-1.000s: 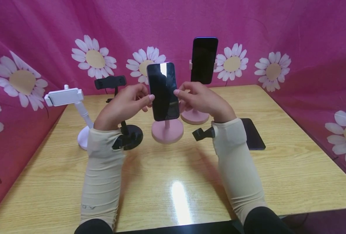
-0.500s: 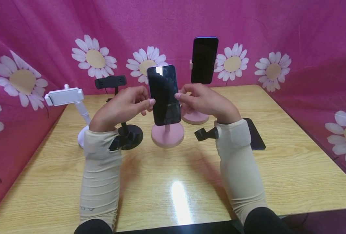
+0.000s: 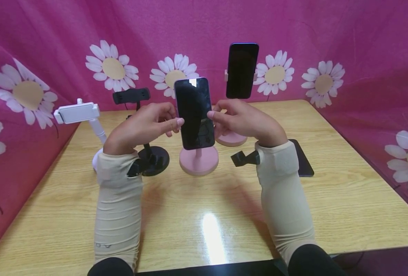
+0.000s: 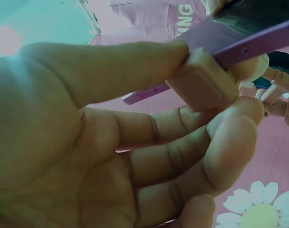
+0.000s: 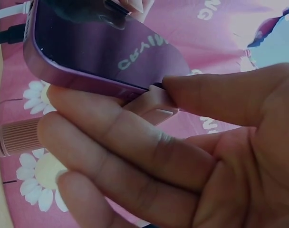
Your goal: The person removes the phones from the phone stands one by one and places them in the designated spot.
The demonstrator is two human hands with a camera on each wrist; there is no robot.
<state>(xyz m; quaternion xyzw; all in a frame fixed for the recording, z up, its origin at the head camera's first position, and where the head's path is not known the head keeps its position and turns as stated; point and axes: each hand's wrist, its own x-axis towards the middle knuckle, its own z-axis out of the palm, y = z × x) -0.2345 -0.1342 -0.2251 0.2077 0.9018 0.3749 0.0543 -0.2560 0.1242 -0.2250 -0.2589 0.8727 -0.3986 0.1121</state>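
A phone (image 3: 194,113) with a purple edge stands upright in the clamp of a pink phone stand (image 3: 199,163), screen toward me. On its left side, my left hand (image 3: 145,124) pinches the pink clamp arm (image 4: 201,83) between thumb and fingers, with the thumb on top at the phone's edge. Opposite it, my right hand (image 3: 247,119) pinches the other clamp arm (image 5: 154,105) the same way. The right thumb tip (image 5: 182,90) lies at the screen edge. In the head view the phone and hands hide the clamp.
Behind on the right, another phone (image 3: 242,71) sits in a second pink stand (image 3: 231,138). A dark phone (image 3: 301,159) lies flat by my right sleeve. A white stand (image 3: 78,113) and a black stand (image 3: 131,96) are at left on the wooden table (image 3: 176,214).
The held phone and its pink stand have come slightly toward me and lower in view, with both hands moving along. Both hands keep their hold on the clamp sides.
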